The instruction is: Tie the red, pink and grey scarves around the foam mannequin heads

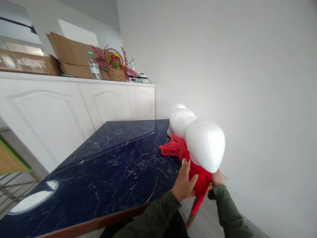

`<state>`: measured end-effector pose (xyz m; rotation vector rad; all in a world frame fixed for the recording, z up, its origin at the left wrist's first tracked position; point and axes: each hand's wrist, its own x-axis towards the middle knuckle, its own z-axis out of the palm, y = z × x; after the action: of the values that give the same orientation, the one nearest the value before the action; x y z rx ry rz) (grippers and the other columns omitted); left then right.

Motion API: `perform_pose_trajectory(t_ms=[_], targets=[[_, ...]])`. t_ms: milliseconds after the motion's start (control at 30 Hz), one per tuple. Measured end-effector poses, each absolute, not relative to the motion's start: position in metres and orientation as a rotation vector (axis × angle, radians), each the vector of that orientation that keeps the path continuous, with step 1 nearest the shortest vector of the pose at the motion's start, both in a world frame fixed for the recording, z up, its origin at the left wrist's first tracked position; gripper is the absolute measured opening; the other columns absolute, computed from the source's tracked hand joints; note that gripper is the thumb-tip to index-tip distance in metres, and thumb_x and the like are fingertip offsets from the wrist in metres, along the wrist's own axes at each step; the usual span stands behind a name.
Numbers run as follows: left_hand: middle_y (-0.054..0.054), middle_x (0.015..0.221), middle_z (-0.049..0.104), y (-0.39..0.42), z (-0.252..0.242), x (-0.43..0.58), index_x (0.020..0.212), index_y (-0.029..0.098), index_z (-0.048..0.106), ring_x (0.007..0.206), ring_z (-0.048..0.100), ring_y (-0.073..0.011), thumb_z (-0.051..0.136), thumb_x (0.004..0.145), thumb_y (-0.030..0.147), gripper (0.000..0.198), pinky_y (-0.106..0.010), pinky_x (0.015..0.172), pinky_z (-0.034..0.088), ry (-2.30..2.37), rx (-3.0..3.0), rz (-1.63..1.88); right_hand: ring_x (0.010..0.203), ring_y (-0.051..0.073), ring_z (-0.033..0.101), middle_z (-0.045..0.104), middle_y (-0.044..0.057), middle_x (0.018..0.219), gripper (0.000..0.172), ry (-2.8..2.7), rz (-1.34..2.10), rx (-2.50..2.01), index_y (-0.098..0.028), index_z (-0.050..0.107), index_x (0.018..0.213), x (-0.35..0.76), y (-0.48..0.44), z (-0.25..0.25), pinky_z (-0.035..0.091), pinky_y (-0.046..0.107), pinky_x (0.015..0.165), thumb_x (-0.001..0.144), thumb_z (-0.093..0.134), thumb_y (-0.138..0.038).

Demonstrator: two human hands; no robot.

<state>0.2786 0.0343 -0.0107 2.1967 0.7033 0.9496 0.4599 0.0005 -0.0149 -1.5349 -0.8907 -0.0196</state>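
Several white, smooth, egg-shaped forms, like blank mannequin heads, stand in a row along the table's right edge; the nearest white form (206,144) is the largest in view. A red cloth (201,177) wraps around its base, and one end hangs below the table edge. My left hand (184,181) rests against this cloth from the left, thumb and fingers apart. Behind the lower right of the nearest form is my right hand (217,178), its fingers hidden. A second white form (182,122) stands just beyond, above a lighter red cloth (174,147) spread onto the tabletop.
The dark blue marbled table (119,162) reaches from my lap to the white cabinets (106,102). On the cabinets are cardboard boxes (74,54), a water bottle (94,67) and a flower basket (117,74). A bare wall (260,99) closes off the right side.
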Motion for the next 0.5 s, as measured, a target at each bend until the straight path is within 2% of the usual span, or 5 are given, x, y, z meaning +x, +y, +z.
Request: perform_pose_trajectory(t_ms=[133, 267, 367, 500], targets=[[-0.019, 0.147, 0.014, 0.024, -0.017, 0.292, 0.139, 0.008, 0.023, 0.137, 0.01, -0.028, 0.047, 0.081, 0.032, 0.068, -0.045, 0.11, 0.017, 0.715, 2.183, 0.926, 0.099, 0.03, 0.056, 0.065, 0.013, 0.1, 0.049, -0.931, 0.145, -1.496, -0.014, 0.064, 0.101, 0.446, -0.004, -0.018, 0.037, 0.046, 0.094, 0.072, 0.045, -0.048], [-0.016, 0.148, 0.012, 0.007, -0.008, 0.275, 0.141, 0.011, 0.019, 0.137, 0.01, -0.0285, 0.051, 0.078, 0.033, 0.074, -0.046, 0.11, 0.018, 0.854, 2.217, 0.993, 0.119, 0.026, 0.044, 0.057, 0.011, 0.12, 0.052, -0.781, 0.287, -1.446, -0.015, 0.054, 0.119, 0.409, -0.021, -0.011, 0.027, 0.041, 0.104, 0.077, 0.045, -0.045], [-0.012, 0.148, 0.015, -0.002, 0.008, 0.242, 0.141, 0.017, 0.019, 0.136, 0.014, -0.0295, 0.055, 0.075, 0.034, 0.077, -0.048, 0.109, 0.021, 0.948, 2.283, 1.079, 0.123, 0.024, 0.04, 0.054, 0.009, 0.124, 0.053, -0.734, 0.43, -1.323, -0.017, 0.049, 0.125, 0.367, -0.029, -0.006, 0.029, 0.039, 0.104, 0.077, 0.05, -0.039], [-0.011, 0.146, 0.022, 0.001, 0.021, 0.182, 0.139, 0.021, 0.024, 0.133, 0.022, -0.0314, 0.061, 0.071, 0.031, 0.078, -0.051, 0.106, 0.026, 1.1, 2.343, 1.25, 0.114, 0.023, 0.049, 0.061, 0.008, 0.115, 0.043, -0.805, 0.646, -1.135, -0.018, 0.058, 0.116, 0.302, -0.019, 0.0, 0.036, 0.037, 0.098, 0.074, 0.052, -0.026]])
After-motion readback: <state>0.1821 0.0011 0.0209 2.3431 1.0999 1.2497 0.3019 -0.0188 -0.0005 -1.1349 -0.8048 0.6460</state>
